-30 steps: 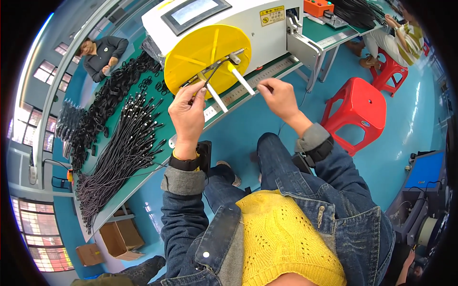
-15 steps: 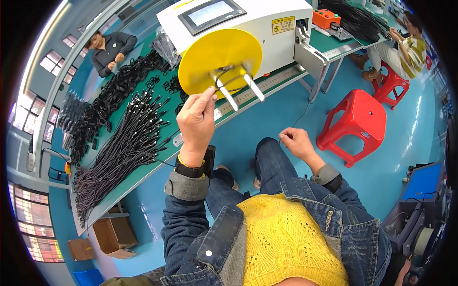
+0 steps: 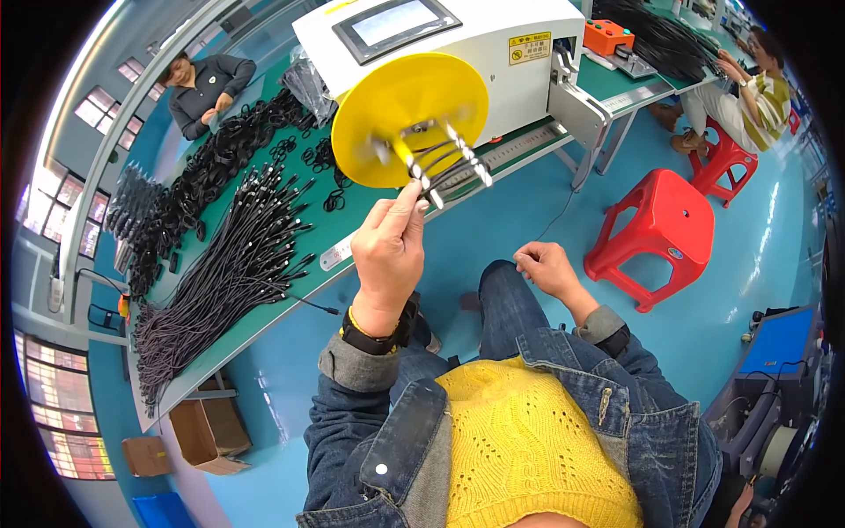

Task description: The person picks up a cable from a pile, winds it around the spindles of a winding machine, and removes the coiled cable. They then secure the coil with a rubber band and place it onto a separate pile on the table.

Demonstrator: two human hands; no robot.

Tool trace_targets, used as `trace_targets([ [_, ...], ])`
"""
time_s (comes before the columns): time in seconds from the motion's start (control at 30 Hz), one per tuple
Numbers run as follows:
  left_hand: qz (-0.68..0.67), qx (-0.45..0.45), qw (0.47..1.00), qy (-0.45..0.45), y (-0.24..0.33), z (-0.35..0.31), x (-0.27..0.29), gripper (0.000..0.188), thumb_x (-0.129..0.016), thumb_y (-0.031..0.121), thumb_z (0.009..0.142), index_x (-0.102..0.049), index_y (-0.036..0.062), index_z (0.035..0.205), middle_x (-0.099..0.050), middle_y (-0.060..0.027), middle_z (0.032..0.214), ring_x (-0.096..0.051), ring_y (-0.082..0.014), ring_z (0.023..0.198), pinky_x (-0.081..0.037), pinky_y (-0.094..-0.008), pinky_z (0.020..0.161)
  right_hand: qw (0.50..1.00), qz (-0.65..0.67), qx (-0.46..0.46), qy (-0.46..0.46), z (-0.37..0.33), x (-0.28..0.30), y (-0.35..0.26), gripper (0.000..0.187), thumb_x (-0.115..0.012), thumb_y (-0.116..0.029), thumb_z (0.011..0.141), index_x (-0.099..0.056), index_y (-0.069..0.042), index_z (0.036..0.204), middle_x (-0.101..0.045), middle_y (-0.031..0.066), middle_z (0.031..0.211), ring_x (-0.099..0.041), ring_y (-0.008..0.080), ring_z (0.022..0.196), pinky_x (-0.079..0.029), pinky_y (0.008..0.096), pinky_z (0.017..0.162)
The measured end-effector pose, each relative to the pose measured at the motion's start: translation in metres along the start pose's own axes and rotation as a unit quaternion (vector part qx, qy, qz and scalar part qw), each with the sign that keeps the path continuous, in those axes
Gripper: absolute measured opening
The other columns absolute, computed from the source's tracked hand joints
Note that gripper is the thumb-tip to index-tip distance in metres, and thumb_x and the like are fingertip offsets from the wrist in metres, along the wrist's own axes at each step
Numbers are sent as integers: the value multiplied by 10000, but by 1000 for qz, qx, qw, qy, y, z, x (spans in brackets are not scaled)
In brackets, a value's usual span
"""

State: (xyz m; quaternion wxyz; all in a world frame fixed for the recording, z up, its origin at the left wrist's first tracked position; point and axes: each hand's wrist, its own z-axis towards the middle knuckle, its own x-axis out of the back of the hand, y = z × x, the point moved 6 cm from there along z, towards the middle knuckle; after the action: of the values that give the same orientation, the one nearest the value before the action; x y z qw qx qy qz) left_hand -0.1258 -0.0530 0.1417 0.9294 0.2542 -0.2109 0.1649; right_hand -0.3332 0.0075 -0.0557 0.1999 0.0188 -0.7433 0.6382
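Note:
My left hand [image 3: 389,255] is raised by the front of a yellow disc [image 3: 387,97], thumb and fingertips pinched on a black cable [image 3: 437,164]. The cable loops around two striped-looking, motion-blurred posts [image 3: 471,155] that stick out of the disc. The disc sits on the side of a white machine [image 3: 519,92] with a screen [image 3: 396,25]. My right hand [image 3: 547,267] rests above my right knee, fingertips pressed together. A thin dark line [image 3: 563,209] hangs down toward them; whether they hold it is not clear.
Black cables [image 3: 224,282] lie in a long bundle on the green table [image 3: 264,321], beside coiled ones [image 3: 220,158]. Red stools [image 3: 656,229] stand at right. Two other people sit at far left and far right. Cardboard boxes [image 3: 211,431] are under the table.
My left hand has moved right and slightly down, still pinching the cable. More cable loops show around the blurred posts. My right hand stays in place.

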Motion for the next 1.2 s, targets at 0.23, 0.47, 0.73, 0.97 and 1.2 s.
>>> trace_targets([
  [0.23, -25, -21, 999, 31, 7, -4, -16, 298, -609, -25, 763, -602, 5, 1059, -559, -111, 709, -548, -214, 585, -455, -285, 545, 1000, 3, -20, -6, 5, 5, -2, 165, -557, -140, 827, -623, 9, 806, -596, 24, 647, -537, 67, 545, -437, 220, 498],
  [0.47, 94, -107, 989, 35, 32, 13, -27, 303, -652, 18, 725, -622, 16, 1027, -525, -82, 745, -527, -205, 639, -449, -292, 538, 987, 34, 149, 47, 16, 23, -100, 142, -584, -135, 823, -620, 3, 822, -588, 14, 648, -518, 53, 559, -426, 209, 506],
  [0.73, 116, -40, 992, 22, 35, 17, -23, 235, -675, 29, 701, -640, 19, 933, -519, -82, 766, -508, -222, 648, -442, -316, 576, 949, 39, 308, 50, 17, 20, -164, 156, -691, -120, 762, -622, 7, 821, -593, 16, 651, -495, 35, 577, -417, 203, 508],
  [0.97, 97, -89, 989, 60, 32, 14, -19, 239, -669, 1, 679, -626, 33, 912, -536, -86, 767, -518, -238, 652, -435, -321, 580, 959, 87, 263, 66, 19, 16, -161, 198, -694, -165, 773, -609, 14, 784, -585, 7, 625, -498, 41, 559, -411, 197, 493],
  [1.2, 89, -47, 995, -7, 29, 17, -19, 238, -660, -19, 634, -594, 33, 857, -531, -90, 757, -523, -259, 656, -434, -339, 571, 967, 93, 231, 50, 30, 10, -154, 171, -640, -134, 810, -577, -8, 714, -563, -1, 594, -489, 37, 527, -395, 196, 467],
])
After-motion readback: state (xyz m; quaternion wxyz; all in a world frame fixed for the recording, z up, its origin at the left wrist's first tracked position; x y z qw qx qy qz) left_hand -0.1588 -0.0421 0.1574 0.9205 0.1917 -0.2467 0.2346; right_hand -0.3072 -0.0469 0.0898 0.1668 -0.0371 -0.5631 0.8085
